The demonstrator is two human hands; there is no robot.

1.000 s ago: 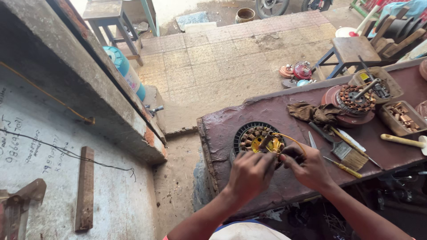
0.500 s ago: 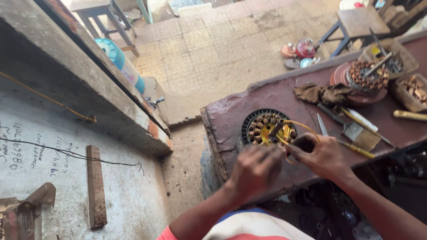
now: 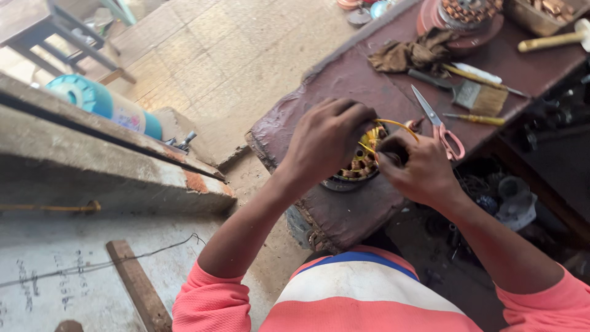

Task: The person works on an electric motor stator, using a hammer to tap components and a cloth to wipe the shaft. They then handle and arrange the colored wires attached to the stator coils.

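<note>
Hands are meeting over a round motor stator [image 3: 356, 167] lying on the worn reddish-brown bench [image 3: 344, 80]. The left hand [image 3: 326, 138] is curling down over the stator's copper windings, gripping them, while the right hand [image 3: 418, 166] is pinching a yellow wire [image 3: 399, 125] just beside it (fingers closed together). Just past the right hand, pink-handled scissors [image 3: 439, 123] are lying, then a screwdriver [image 3: 476, 118], a paintbrush [image 3: 470, 92] and a brown rag [image 3: 412, 52]. Left of the hands, a concrete ledge [image 3: 110, 178] is carrying a blue spool [image 3: 101, 101]; beyond, a tiled floor [image 3: 227, 55] is stretching away.
</note>
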